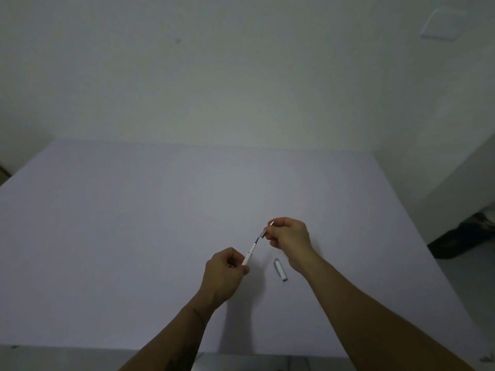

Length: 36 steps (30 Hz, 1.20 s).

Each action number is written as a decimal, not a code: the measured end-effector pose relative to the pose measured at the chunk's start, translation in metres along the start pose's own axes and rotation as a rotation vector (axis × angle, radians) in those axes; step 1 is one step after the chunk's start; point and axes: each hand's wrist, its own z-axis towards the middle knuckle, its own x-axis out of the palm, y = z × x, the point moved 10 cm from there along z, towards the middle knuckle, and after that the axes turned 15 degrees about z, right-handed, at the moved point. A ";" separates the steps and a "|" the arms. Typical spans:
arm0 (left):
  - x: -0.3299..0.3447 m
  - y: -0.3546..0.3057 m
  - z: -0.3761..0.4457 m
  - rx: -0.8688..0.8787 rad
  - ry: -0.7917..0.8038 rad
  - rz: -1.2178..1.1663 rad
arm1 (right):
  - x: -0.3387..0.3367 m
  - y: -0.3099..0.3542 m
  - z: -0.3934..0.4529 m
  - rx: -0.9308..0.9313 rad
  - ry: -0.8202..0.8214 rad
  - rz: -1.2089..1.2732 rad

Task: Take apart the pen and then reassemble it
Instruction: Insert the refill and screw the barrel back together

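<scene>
My left hand (226,274) grips the lower end of a white pen barrel (249,254), which slants up to the right above the table. A thin dark refill (257,239) shows at the barrel's upper end. My right hand (288,236) pinches a small metallic tip section (265,232) at that end; whether it touches the barrel I cannot tell. A white pen cap (280,270) with a silver end lies on the table just right of my left hand, below my right wrist.
A pale lilac table (134,236) spreads in front of me, its far edge against a white wall (214,76). On the right, past the table edge, dark shoes (463,239) sit on the floor.
</scene>
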 end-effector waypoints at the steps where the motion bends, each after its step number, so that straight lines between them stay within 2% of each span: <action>1: 0.000 0.000 -0.001 -0.002 -0.001 -0.002 | 0.000 -0.001 -0.001 0.008 0.004 0.003; 17: -0.004 0.000 -0.013 -0.003 -0.013 -0.001 | 0.005 -0.014 -0.010 0.095 0.067 0.045; 24: -0.005 0.002 -0.012 -0.007 -0.024 0.001 | -0.010 0.000 -0.003 0.017 -0.032 0.061; 36: -0.006 -0.005 -0.008 0.025 -0.053 -0.006 | 0.006 -0.024 -0.013 0.165 0.063 -0.007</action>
